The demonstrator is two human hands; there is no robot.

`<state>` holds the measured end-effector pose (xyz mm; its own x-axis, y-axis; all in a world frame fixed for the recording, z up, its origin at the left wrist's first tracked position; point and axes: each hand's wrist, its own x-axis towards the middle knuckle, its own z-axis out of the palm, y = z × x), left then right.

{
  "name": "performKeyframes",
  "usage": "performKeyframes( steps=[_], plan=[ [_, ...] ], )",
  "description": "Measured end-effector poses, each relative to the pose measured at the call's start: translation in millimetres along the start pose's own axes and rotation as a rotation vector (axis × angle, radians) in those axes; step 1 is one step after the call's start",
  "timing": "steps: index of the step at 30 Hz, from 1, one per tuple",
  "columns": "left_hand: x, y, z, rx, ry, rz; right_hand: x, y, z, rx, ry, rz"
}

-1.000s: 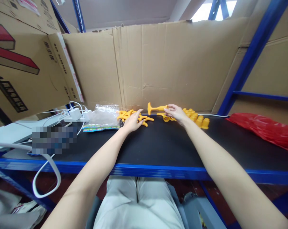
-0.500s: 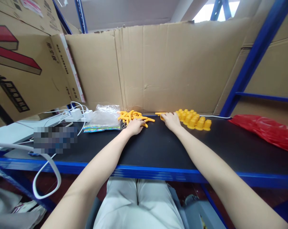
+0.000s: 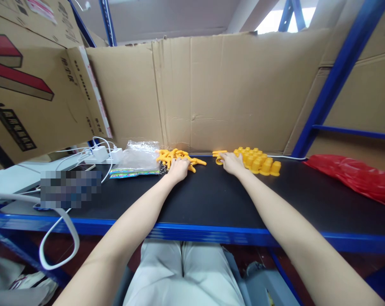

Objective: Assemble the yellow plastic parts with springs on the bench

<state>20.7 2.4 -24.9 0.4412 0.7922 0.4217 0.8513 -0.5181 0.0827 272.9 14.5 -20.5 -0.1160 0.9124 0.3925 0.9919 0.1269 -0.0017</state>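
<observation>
My left hand (image 3: 179,169) rests on the near edge of a pile of orange curved plastic pieces (image 3: 175,155), its fingers curled down into them. My right hand (image 3: 231,163) lies on the black shelf top (image 3: 211,195). Its fingertips pinch a small yellow part (image 3: 218,158) just left of a cluster of yellow cup-shaped pieces (image 3: 259,160). Both piles sit against the cardboard back wall (image 3: 218,89).
A clear plastic bag (image 3: 139,156) on a colourful card lies left of the orange pile. White chargers and cables (image 3: 100,154) sit further left. A red plastic bag (image 3: 355,178) lies at the right. Blue rack posts (image 3: 332,80) frame the shelf.
My right hand has lowered the yellow T-shaped piece it held up to the shelf and now pinches a small yellow part. My left hand's fingers have curled into the orange pile.
</observation>
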Motion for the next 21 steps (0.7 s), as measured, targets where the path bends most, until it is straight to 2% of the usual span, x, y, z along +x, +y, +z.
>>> performKeyframes(
  steps=[4,7,13,17,21],
  plan=[
    [1,-1,-0.2,-0.018,0.045,-0.04,1,17,-16,0.051,0.147,0.149],
    [0,-1,-0.8,0.023,0.062,-0.043,0,31,-26,0.045,0.194,0.272],
    [-1,0,-4.9,0.083,0.07,-0.063,-2,47,-29,-0.016,0.113,0.338],
    [-1,1,-7.3,0.031,0.089,-0.062,-1,48,-24,-0.037,0.005,0.34],
    [-1,4,-11.1,-0.016,0.112,-0.097,1,49,-20,-0.028,-0.019,0.343]
  ],
)
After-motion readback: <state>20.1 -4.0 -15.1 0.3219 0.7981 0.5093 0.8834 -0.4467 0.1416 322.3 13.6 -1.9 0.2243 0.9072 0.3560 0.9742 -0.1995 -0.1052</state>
